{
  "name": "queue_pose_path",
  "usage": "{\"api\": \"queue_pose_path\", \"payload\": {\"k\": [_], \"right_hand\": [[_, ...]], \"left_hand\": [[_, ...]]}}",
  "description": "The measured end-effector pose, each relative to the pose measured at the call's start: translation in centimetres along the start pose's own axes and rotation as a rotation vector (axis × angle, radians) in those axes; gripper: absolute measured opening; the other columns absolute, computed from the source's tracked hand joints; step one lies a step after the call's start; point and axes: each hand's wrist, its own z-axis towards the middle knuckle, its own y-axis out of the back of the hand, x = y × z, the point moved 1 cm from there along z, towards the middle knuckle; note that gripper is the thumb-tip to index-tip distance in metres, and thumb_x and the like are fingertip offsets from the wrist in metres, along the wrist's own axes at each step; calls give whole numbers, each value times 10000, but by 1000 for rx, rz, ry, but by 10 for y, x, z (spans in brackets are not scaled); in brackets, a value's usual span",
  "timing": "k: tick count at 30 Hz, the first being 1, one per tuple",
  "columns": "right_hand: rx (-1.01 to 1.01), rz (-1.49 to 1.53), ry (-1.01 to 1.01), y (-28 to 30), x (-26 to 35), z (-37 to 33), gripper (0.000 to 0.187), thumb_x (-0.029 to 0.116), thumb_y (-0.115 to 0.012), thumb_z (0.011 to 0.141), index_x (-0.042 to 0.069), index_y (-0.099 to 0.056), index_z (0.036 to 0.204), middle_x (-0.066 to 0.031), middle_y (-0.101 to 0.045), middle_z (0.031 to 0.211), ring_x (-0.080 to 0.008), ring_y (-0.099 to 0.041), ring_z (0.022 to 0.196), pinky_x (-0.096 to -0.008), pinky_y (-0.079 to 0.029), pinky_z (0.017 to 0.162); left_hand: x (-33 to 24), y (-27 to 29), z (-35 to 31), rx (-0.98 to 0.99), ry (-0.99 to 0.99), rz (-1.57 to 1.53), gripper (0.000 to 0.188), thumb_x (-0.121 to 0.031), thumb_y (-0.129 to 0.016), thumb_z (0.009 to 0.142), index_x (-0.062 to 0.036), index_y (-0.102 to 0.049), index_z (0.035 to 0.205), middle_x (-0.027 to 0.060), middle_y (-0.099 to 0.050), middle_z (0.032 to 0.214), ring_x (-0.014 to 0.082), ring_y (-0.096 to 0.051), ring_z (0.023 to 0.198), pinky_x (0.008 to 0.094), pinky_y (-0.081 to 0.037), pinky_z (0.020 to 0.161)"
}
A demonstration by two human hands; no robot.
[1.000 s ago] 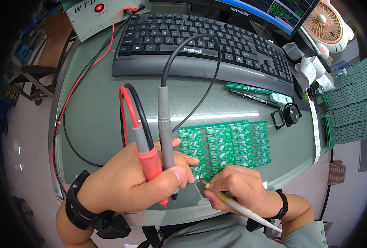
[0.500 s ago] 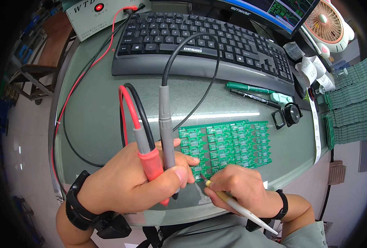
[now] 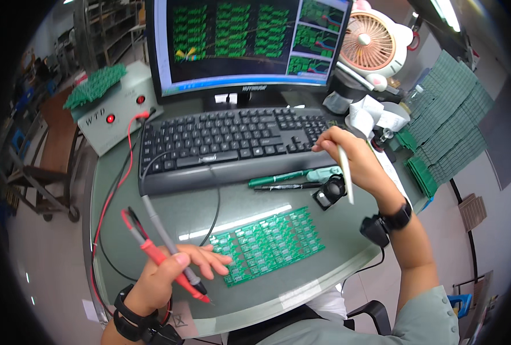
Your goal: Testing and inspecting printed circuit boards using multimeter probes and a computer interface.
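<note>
Hands (image 3: 154, 282) (image 3: 363, 160) x2, 2 probes (image 3: 162, 225) L, 1 tool (image 3: 346, 178) R, 1 PCB (image 3: 267, 245)

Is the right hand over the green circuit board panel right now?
No: the right hand, holding a slim white tool, is up by the right end of the keyboard, away from the green panel.

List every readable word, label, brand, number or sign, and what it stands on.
Wording is left uncopied.
White box: large dark letters, readable.
Monitor: pale bezel lettering, slightly blurred.
Keyboard: pale lettering and key marks, blurred.
Circuit panel: print too small.
Pale tape: boxed mark, unclear.
</note>
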Motion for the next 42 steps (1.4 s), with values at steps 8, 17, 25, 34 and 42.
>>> {"api": "queue_pose_path", "payload": {"k": [8,17,25,34,42], "right_hand": [[145,-251,70,-7,-36,12,118,209,-572,911,99,-558,872,-83,-635,815,-309,-606,841,-421,-443,723],[489,2,334,-24,66,-35,466,445,-746,763,106,-576,1033,-108,-631,939,-321,-603,854,-422,-469,748],[507,-138,427,-43,78,-61,569,432,-764,714,57,-516,1062,-133,-539,1280,-309,-521,1172,-408,-392,959],[451,-57,430,-43,83,-63,614,290,-836,632,42,-484,1069,-92,-552,1153,-288,-561,1036,-391,-421,858],[423,46,483,-38,95,-53,598,253,-836,627,34,-473,1048,-111,-530,1141,-305,-543,1006,-403,-455,786]], "left_hand": [[4,8,-3,-155,-154,-124,478,-294,-308,925,49,-613,794,204,-647,861,286,-617,882,412,-467,886],[4,9,-7,-311,-160,-77,474,-334,-317,923,15,-583,744,176,-609,783,229,-563,727,342,-454,735],[-2,6,-5,-326,-166,-61,471,-358,-309,933,-11,-564,741,154,-602,778,170,-513,676,294,-418,653],[-1,6,-4,-395,-225,-39,449,-364,-306,951,-27,-524,749,126,-563,741,149,-473,634,275,-385,605],[-13,5,8,-146,-166,70,551,-413,-262,940,-24,-589,727,115,-610,704,235,-591,718,438,-360,992]]}}
